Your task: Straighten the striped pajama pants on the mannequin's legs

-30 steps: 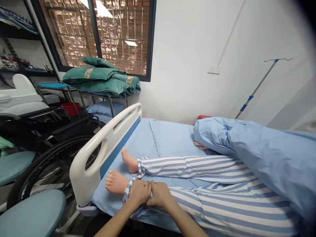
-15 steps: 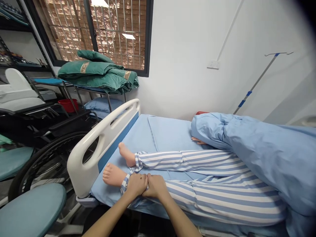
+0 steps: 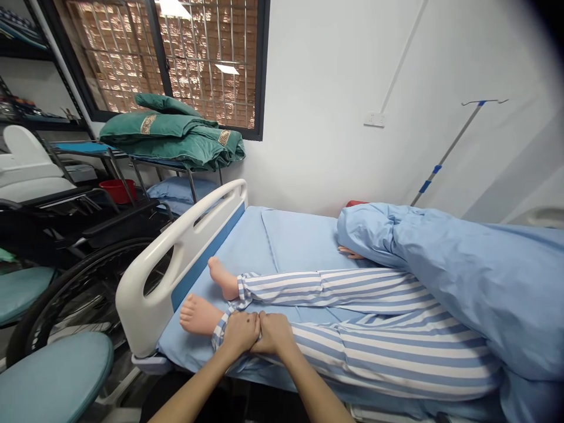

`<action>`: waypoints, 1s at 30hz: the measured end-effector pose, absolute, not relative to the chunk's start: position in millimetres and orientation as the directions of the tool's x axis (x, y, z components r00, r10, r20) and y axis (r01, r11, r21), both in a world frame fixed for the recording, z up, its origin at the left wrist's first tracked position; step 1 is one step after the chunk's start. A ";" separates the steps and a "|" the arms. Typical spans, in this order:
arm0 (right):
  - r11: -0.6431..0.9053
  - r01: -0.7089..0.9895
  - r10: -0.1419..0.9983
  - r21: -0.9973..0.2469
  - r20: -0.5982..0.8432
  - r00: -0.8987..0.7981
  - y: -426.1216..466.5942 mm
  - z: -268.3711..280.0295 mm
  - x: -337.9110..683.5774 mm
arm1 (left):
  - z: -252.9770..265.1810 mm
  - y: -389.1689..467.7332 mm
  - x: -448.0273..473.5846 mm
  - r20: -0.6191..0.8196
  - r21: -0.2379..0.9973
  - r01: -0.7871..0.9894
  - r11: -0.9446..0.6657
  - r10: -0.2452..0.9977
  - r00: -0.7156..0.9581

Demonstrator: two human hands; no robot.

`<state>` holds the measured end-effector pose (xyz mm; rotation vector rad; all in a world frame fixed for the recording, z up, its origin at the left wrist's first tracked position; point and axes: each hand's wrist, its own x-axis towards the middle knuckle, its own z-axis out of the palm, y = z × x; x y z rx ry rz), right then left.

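A manikin in blue-and-white striped trousers [image 3: 396,346] lies on the bed, its two bare feet pointing toward the footboard. My left hand [image 3: 241,332] is wrapped over the near lower leg, just above the ankle of the near foot [image 3: 199,315]. Right beside it, my right hand [image 3: 275,333] grips the same shin a little higher, and the two thumbs meet. Both sets of fingertips are hidden around the leg. The far foot [image 3: 222,278] rests on the light blue sheet [image 3: 295,235]. A blue quilt [image 3: 480,264] covers the upper body; a manikin hand [image 3: 350,252] shows at its edge.
The cream footboard [image 3: 145,299] rises left of the feet. Beyond it stand a wheelchair [image 3: 79,294] and a teal round stool [image 3: 57,376]. Folded green quilts [image 3: 176,138] lie on a stand below the barred window. An IV pole [image 3: 449,153] leans into view at right.
The camera view has shifted slightly, moving the scene a little to the left in the picture. Both hands keep the same hold on the near lower leg.
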<state>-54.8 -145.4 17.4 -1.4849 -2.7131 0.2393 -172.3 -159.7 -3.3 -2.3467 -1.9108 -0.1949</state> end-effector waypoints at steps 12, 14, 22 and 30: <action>0.531 0.834 0.841 -0.153 -0.024 -0.540 -145.8 15.9 -54.0 | -2.5 -159.6 -172.2 0.144 -0.001 0.972 -0.235 0.962 0.233; 0.532 0.833 0.840 -0.153 -0.026 -0.541 -145.8 16.5 -53.9 | -2.5 -159.9 -172.1 0.142 -0.001 0.974 -0.224 0.965 0.222; 0.522 0.838 0.845 -0.158 -0.038 -0.534 -146.7 18.3 -54.3 | 0.7 -160.3 -172.2 0.118 0.039 0.978 -0.206 0.973 0.200; 0.528 0.831 0.838 -0.176 -0.050 -0.543 -147.7 20.4 -53.4 | 5.2 -163.2 -161.2 0.161 0.222 0.975 -0.013 0.987 -0.024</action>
